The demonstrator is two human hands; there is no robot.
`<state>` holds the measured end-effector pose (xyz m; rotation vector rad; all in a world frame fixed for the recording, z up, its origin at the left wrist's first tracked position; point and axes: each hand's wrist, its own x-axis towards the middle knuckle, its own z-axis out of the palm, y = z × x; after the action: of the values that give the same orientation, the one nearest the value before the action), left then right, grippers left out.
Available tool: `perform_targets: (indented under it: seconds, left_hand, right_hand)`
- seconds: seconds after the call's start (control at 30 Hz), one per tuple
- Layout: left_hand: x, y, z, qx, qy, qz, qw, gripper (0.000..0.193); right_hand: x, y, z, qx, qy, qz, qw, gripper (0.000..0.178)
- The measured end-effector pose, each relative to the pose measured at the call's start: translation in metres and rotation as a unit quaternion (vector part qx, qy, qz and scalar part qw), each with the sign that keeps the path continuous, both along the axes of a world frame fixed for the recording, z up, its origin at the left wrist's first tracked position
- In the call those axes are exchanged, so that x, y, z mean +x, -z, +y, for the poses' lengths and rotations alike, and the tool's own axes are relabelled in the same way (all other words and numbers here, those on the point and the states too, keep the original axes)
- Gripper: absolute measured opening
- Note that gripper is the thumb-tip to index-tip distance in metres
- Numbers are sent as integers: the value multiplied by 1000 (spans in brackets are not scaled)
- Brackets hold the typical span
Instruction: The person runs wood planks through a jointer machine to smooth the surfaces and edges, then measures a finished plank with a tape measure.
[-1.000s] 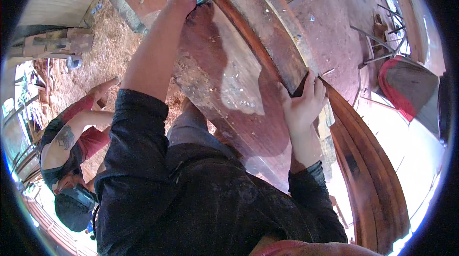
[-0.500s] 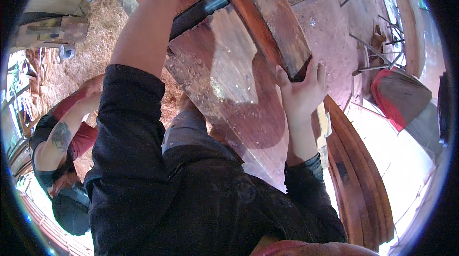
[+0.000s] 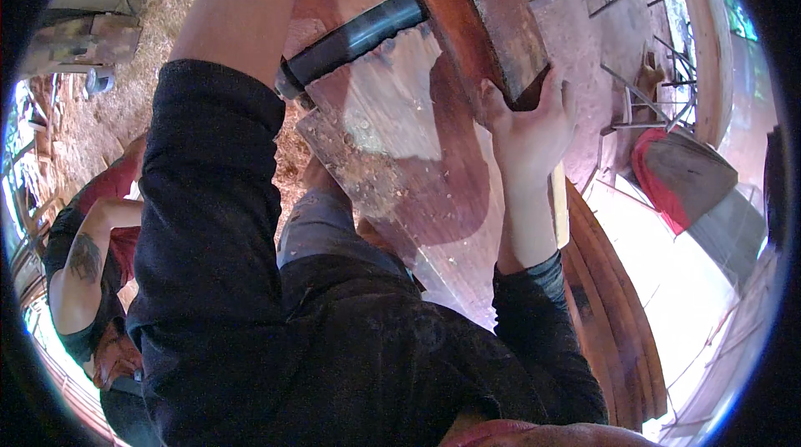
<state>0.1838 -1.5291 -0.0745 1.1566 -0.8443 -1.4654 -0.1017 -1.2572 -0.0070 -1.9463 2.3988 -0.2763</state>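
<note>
My right hand [image 3: 534, 130] grips the near end of a curved wooden plank [image 3: 509, 17], its thumb on the left side and its fingers round the right. The plank has a reddish-brown side and slants away to the upper edge of the view. It lies over a wood-dusted flat surface [image 3: 392, 138], beside a dark shiny cylinder [image 3: 359, 38] set crosswise. My left arm stretches far forward past the cylinder's left end. The left hand itself is cut off by the top of the view, so its hold is hidden.
Several curved brown boards [image 3: 609, 313] stand close at my right. A bent-over person [image 3: 92, 263] is on my left. Shavings cover the ground [image 3: 179, 47] at the far left. Metal-legged frames [image 3: 651, 88] and a grey-and-red sheet [image 3: 684, 172] are on the right.
The plank's near end and my right hand have moved a little farther away. My left arm has reached farther forward, taking its hand out of view. More of the dark cylinder shows.
</note>
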Motion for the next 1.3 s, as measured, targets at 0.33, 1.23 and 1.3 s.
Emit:
perform_targets:
  seconds: [0.33,1.23,1.3]
  left_hand:
    - [27,0,-44,31,-58,-56,996,97]
    - [119,1,-168,23,-84,-80,993,81]
    - [112,-4,-172,23,-62,-72,995,79]
  right_hand:
    - [29,7,-43,-6,-28,-29,999,92]
    - [118,15,-169,-109,-104,20,988,83]
    - [117,15,-177,-103,-95,25,990,83]
